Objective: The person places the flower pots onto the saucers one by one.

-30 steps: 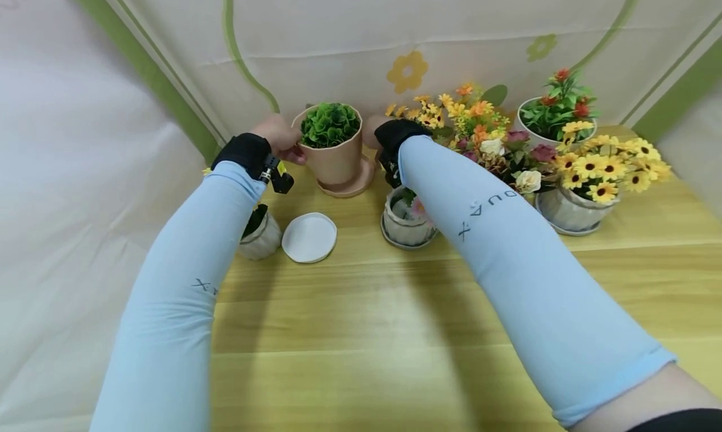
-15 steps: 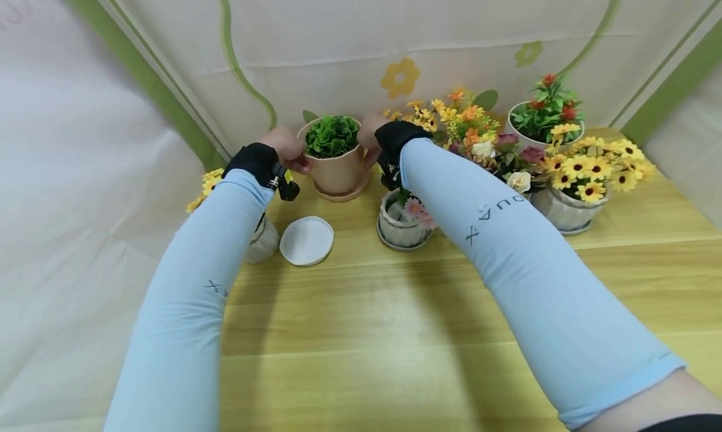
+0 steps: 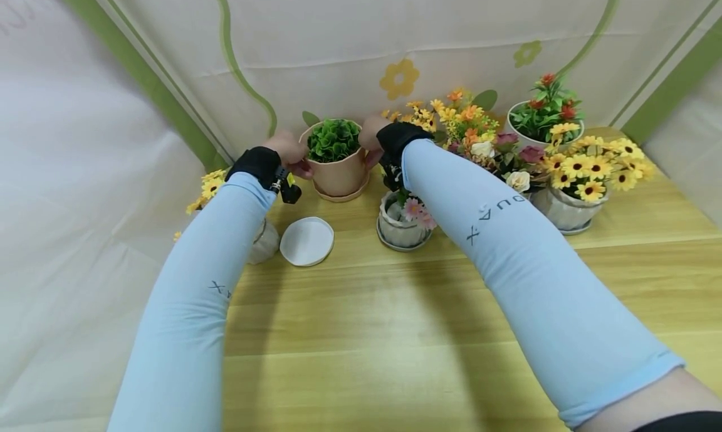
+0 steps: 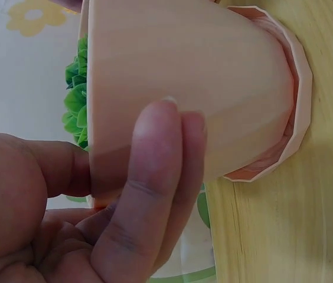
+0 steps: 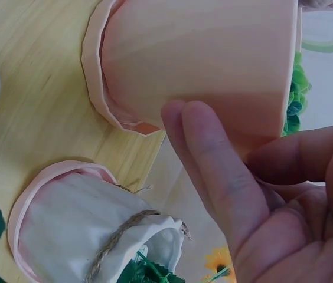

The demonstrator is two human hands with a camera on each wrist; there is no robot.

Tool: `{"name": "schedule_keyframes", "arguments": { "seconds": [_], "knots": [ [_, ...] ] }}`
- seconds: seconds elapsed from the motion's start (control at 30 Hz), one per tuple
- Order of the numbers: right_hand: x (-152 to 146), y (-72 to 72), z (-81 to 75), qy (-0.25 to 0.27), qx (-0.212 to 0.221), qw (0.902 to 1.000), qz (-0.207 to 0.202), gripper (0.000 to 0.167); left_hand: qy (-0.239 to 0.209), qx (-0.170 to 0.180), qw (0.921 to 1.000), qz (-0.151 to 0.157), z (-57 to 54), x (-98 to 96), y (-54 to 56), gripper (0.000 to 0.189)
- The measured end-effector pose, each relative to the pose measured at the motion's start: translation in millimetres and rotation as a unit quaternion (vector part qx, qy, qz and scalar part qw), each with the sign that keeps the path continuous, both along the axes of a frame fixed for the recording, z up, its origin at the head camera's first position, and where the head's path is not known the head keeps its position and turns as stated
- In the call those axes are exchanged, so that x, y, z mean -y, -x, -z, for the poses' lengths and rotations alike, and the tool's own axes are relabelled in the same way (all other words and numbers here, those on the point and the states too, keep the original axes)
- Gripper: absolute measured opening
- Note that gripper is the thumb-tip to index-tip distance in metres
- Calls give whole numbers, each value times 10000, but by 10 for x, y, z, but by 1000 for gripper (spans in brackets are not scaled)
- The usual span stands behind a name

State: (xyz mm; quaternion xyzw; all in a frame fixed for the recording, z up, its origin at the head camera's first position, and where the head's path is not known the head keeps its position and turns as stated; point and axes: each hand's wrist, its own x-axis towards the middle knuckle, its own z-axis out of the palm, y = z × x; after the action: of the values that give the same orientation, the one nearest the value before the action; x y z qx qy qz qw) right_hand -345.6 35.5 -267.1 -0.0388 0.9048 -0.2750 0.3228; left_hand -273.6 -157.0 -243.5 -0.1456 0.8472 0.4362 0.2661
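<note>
A pale pink flowerpot (image 3: 338,176) with a leafy green plant (image 3: 334,140) stands upright in its matching saucer (image 4: 304,88) at the back of the table. My left hand (image 3: 289,153) holds the pot's left side, thumb at the rim and two fingers stretched along the outer wall. On the opposite side, my right hand (image 3: 370,142) holds it likewise, its thumb (image 5: 299,154) close to the rim. In the right wrist view, two straight fingers (image 5: 214,150) lie across the edge of the pot wall. The fingertips behind the rim are hidden.
A white saucer (image 3: 307,241) lies in front, beside a whitish pot (image 3: 264,244) partly behind my left sleeve. Near my right forearm stands a grey-white pot (image 3: 399,230) with pink flowers. Further right are a yellow-flowered pot (image 3: 570,209) and a red-flowered plant (image 3: 547,103). A curtain (image 3: 333,24) hangs behind.
The pink flowerpot has come down and right from beside its saucer's centre and now sits within the saucer. Both hands moved with it; in the last half second they shifted little.
</note>
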Motion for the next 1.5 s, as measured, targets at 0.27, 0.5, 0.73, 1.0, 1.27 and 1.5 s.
{"name": "schedule_keyframes", "arguments": {
  "seconds": [0.27, 0.5, 0.73, 1.0, 1.27, 1.5],
  "knots": [
    [-33, -77, -30, 231, 123, 9995, 151, 47, 251, -8, 9997, 65, -36, -38, -58, 36],
    [-123, -100, -128, 450, 136, 9989, -68, 51, 863, -303, 9944, 531, -101, -2, -57, 41],
    [-304, 216, -198, 1144, -85, 9933, -112, 54, 1001, -811, 9906, 469, -383, 44, -98, 48],
    [-407, -462, -977, 1231, -757, 9891, 283, 45, 1007, -1088, 9880, 422, -737, 238, -307, 41],
    [-534, -649, -1079, 1731, -1134, 9784, 23, 45, 1652, -1653, 9691, 783, -1169, 490, -585, 49],
    [-621, -965, -1003, 2346, -1644, 9580, -126, 46, 1410, -2258, 9637, 196, -1157, 638, -879, 51]
  ]
}}
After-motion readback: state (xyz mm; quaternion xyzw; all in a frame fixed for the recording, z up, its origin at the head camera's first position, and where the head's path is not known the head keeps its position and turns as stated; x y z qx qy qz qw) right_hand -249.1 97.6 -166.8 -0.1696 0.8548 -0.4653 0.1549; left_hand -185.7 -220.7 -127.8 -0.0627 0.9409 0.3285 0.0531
